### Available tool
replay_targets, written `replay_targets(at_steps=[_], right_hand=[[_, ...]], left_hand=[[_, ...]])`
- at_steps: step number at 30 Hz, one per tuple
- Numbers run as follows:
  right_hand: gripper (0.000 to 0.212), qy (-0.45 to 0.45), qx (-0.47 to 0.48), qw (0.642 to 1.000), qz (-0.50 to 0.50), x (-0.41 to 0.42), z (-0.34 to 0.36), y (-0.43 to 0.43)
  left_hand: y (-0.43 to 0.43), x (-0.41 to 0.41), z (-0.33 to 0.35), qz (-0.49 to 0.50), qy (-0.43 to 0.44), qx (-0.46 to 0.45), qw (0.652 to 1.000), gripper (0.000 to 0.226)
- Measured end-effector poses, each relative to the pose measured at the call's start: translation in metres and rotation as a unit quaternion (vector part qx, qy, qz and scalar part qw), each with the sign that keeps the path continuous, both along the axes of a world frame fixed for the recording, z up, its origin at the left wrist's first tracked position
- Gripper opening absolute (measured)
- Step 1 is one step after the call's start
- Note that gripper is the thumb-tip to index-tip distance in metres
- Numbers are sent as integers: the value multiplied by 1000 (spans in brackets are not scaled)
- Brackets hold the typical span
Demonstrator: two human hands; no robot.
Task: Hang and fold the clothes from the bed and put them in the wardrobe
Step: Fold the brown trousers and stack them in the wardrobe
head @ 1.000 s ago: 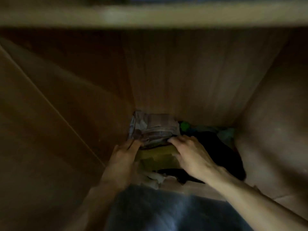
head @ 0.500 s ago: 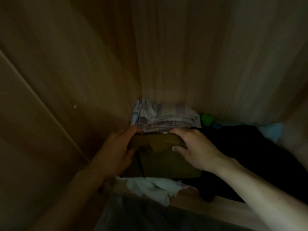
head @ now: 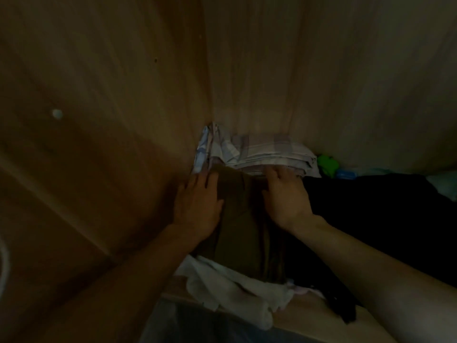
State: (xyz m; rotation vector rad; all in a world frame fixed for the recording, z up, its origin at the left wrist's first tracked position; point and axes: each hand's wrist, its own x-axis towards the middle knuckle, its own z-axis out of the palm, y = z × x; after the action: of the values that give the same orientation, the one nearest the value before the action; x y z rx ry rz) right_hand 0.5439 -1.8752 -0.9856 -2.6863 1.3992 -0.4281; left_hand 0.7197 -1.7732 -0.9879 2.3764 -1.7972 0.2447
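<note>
Inside the dim wooden wardrobe, a folded olive-brown garment [head: 243, 219] lies on the shelf in the left corner. My left hand [head: 197, 206] rests flat on its left side, fingers straight, beside the wardrobe's left wall. Across from it, my right hand [head: 286, 194] presses on the garment's right side, its fingertips touching a folded pale checked cloth [head: 259, 152] that sits behind against the back panel. A white garment [head: 235, 290] sticks out from under the olive one at the shelf's front edge.
A heap of black clothing [head: 376, 219] fills the shelf to the right. Small green [head: 327, 163] and blue [head: 346, 174] items lie at the back. The shelf's front edge [head: 309, 315] runs below. The left side wall [head: 99, 144] stands close.
The camera has dropped and moved closer into the compartment. Both hands have slid from the olive garment's far edge to lie flatter on top of it, pushing it against the checked cloth.
</note>
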Motion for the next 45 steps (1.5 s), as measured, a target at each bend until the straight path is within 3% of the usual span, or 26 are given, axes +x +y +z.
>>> replay_targets(at_steps=[4,9,19,26,33,45], right_hand=[[65,57,18,995,83,5,-23,31],[90,130,60,982,120,6,-73,30],[82,82,64,988,110,7,-128,3],[86,113,105,983,96,1,-104,11],[80,-2,165,982,95,-18,-5,56],[75,-18,221,972,82,-88,313,153]], left_hand=[[10,1,-45,-37,22,22,999,62],[5,1,-80,-108,40,68,991,71],[-14,17,-144,-100,90,62,989,71],[-12,6,-110,-66,148,176,971,83],[40,-18,-17,-42,163,138,976,77],[128,-88,278,-39,260,110,959,73]])
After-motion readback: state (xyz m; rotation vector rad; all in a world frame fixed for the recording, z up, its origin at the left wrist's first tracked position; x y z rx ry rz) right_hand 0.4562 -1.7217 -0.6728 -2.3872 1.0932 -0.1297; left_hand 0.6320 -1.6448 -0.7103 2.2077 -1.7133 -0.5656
